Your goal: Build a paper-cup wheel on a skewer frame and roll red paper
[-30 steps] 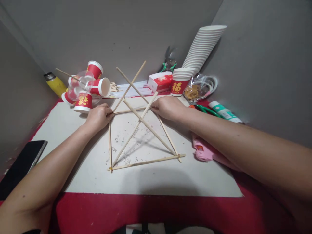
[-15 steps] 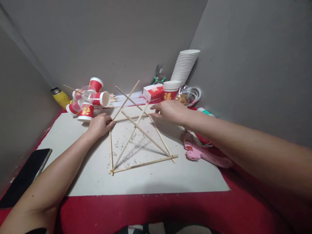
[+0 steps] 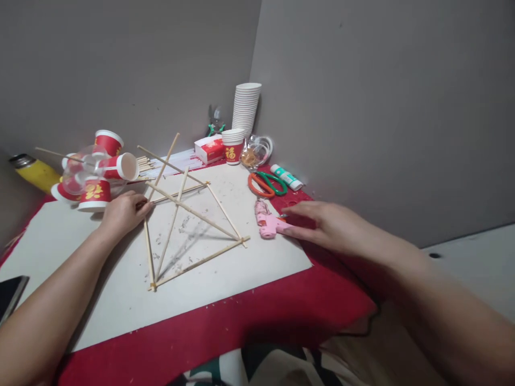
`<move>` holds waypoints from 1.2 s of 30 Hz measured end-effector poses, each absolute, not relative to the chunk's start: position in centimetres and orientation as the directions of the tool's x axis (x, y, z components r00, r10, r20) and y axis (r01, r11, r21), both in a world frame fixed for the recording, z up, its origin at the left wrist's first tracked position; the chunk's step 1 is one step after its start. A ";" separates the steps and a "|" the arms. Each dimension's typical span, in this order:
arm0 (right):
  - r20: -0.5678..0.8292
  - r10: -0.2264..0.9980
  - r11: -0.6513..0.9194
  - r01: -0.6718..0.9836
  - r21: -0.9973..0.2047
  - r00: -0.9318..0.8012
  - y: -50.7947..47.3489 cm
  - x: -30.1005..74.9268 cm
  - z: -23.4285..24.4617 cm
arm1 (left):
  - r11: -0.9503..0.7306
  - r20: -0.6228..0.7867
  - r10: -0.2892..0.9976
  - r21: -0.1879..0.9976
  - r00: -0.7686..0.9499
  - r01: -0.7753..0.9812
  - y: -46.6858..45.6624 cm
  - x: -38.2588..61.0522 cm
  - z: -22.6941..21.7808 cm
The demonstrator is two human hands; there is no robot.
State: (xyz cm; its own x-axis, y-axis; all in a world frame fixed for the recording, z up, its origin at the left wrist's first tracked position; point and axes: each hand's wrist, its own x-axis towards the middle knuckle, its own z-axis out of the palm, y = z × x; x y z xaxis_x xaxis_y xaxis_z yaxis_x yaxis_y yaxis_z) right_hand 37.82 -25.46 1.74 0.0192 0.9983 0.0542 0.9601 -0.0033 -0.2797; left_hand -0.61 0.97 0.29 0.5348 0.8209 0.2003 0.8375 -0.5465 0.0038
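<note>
A frame of thin wooden sticks (image 3: pixel 203 262) stands on the white sheet, its base a four-sided outline with two pairs of crossed sticks slanting up. My left hand (image 3: pixel 124 212) is closed at the frame's back left corner, fingertips pinching the sticks there. At the right, my right hand (image 3: pixel 330 228) is at the handle of a pink hot glue gun (image 3: pixel 267 226), thumb and fingers apart around it. The glue gun lies on its side, nozzle end towards the back; part of its handle is hidden by my hand.
Red paper cups joined round clear plastic (image 3: pixel 94 195) stand at left, before a yellow bottle (image 3: pixel 34 172). Behind are a red-white box (image 3: pixel 209 149), stacked cups (image 3: pixel 246 107) and pliers (image 3: pixel 216 127). Scissors (image 3: pixel 261 186) and a white-green tube (image 3: pixel 286 177) lie right. A phone (image 3: pixel 11 295) lies left.
My right hand has left the frame's back right corner and moved right and nearer to the glue gun. The view has turned right. My left hand stays at the frame's corner.
</note>
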 end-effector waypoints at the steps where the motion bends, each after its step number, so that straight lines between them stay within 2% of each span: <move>1: 0.061 0.998 0.014 0.955 -0.297 0.005 -26.0 38.0 0.9 | -0.537 0.198 0.827 0.000 0.527 0.843 0.9 -0.6 0.4; 6: 0.190 0.982 0.051 0.945 -0.322 0.011 -27.0 37.9 -1.3 | -0.531 0.205 0.827 -0.025 0.524 0.847 0.6 -0.4 0.8; 15: 0.212 0.977 0.022 0.961 -0.276 0.038 -27.0 36.6 -1.1 | -0.540 0.205 0.820 -0.034 0.535 0.841 0.5 -0.5 0.9; 21: 0.288 0.958 0.115 0.920 -0.375 -0.003 -28.8 36.6 -0.5 | -0.534 0.214 0.823 -0.027 0.526 0.845 0.7 -0.5 0.7; 25: 0.344 0.920 -0.049 0.925 -0.378 0.189 -29.7 37.6 0.1 | -0.541 0.220 0.819 -0.009 0.530 0.841 1.0 -0.6 0.4; 29: 0.277 0.897 -0.244 0.907 -0.342 0.346 -28.7 39.0 0.1 | -0.523 0.221 0.832 0.007 0.509 0.852 0.9 -0.5 0.1; 32: 0.219 0.906 -0.300 0.913 -0.276 0.363 -27.8 39.6 -0.5 | -0.509 0.217 0.840 0.002 0.496 0.861 0.6 -0.4 0.2; 36: 0.190 0.931 -0.288 0.946 -0.146 0.313 -27.6 40.3 -1.5 | -0.513 0.210 0.840 0.008 0.500 0.858 0.2 -0.1 0.3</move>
State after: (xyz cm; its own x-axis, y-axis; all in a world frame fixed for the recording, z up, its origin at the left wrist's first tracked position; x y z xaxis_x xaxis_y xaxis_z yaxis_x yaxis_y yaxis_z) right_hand 40.28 -27.60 -1.51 0.3129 0.9305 0.1904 0.9464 -0.2884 -0.1456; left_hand -0.15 0.21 0.33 0.5001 0.8400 0.2104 0.8583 -0.5131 0.0084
